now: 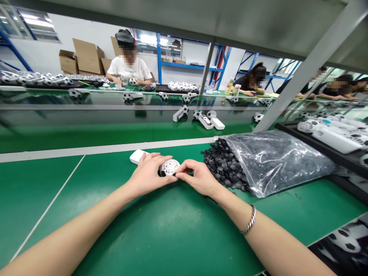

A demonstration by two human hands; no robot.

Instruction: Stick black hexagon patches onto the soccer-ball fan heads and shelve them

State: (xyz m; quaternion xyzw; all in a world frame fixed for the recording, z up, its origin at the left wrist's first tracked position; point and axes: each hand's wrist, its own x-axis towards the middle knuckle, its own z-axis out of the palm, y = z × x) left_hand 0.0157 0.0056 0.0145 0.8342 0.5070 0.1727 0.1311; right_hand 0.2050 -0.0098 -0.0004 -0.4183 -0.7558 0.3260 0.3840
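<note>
A white lattice ball head (170, 167) with some black pieces on its lower side joins a white handle (138, 156) lying on the green table. My left hand (149, 171) is wrapped round the ball's left side, thumb below it and fingers above. At the ball's right edge, my right hand (195, 175) pinches a small black piece (174, 174) against it. Just right of that hand, a heap of black pieces (224, 166) spills from a clear plastic bag (276, 161).
Beyond the table's pale edge strip runs a green conveyor (115, 126) carrying several white-and-black ball devices (205, 119). A black tray (316, 142) of white parts stands at right, near a slanted grey post (304, 65). People, including one in a white shirt (129, 71), sit across.
</note>
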